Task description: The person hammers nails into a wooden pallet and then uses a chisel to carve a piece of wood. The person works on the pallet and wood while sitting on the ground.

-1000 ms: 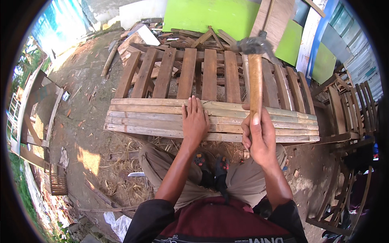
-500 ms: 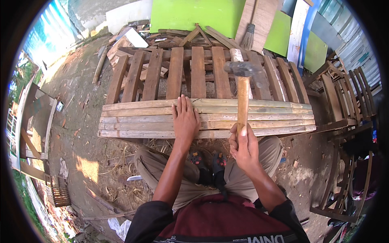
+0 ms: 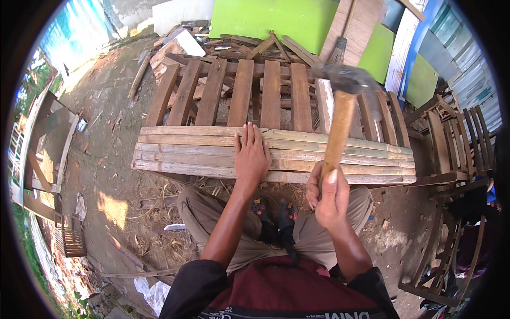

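My right hand (image 3: 330, 198) is wrapped round the wooden handle of a hammer (image 3: 340, 127). Its dark metal head is raised over the right part of the bench-like frame and blurred by motion. Flat on several pale bamboo strips (image 3: 196, 149) lies my left hand (image 3: 252, 155), fingers stretched toward the far side. These strips run side by side along the near edge of the frame. Behind them, spaced brown wooden slats (image 3: 241, 93) reach away from me; one toward the right has a whitish face. No nail can be made out beneath my left hand.
Scrap wood (image 3: 186, 50) is piled behind the frame, before a green panel (image 3: 271, 21). A broom (image 3: 338, 50) leans there. Wooden slatted furniture (image 3: 451, 138) stands at the right. A blade (image 3: 175, 227) lies on the ground among shavings, left of my legs.
The hammer has risen, with its head now larger in view and tilted further right. My left hand still rests on the bamboo strips. The whole view has shifted slightly.
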Available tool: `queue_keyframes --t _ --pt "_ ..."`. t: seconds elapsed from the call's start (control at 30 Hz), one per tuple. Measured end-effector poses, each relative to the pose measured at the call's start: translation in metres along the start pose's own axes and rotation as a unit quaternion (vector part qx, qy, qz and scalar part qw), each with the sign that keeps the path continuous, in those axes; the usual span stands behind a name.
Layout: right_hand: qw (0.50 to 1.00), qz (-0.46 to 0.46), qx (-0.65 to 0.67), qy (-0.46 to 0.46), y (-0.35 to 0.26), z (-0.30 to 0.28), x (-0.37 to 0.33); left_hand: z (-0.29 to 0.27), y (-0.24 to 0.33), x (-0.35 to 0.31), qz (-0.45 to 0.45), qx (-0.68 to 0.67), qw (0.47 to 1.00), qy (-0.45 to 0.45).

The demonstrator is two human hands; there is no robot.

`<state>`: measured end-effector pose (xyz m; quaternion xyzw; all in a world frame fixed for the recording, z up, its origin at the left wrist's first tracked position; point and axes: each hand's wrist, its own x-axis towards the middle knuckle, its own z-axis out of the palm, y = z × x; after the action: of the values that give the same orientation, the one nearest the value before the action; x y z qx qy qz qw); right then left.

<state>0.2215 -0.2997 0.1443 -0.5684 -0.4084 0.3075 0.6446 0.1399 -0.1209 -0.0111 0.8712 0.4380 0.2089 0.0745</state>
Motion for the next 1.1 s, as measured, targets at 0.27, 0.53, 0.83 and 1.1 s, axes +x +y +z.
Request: queue_keyframes --t 0.27,0.53,0.83,1.1 --pt "0.985 0.059 -0.159 -0.014 0.108 -0.019 -0.007 -0.006 0.006 0.002 -0.023 -0.053 0.998 0.021" --pt "0.99 -0.13 0.007 0.05 -0.01 0.001 0.017 -0.003 -0.002 0.002 -0.033 -0.068 0.997 0.018" --pt "0.971 0.231 -0.057 -0.023 0.041 0.0 -0.006 -0.005 -0.002 0.002 -0.036 -0.091 0.995 0.017" --pt "0.944 -0.314 0.087 0.044 0.016 -0.008 0.034 -0.008 0.005 0.005 -0.024 -0.115 0.993 0.031"
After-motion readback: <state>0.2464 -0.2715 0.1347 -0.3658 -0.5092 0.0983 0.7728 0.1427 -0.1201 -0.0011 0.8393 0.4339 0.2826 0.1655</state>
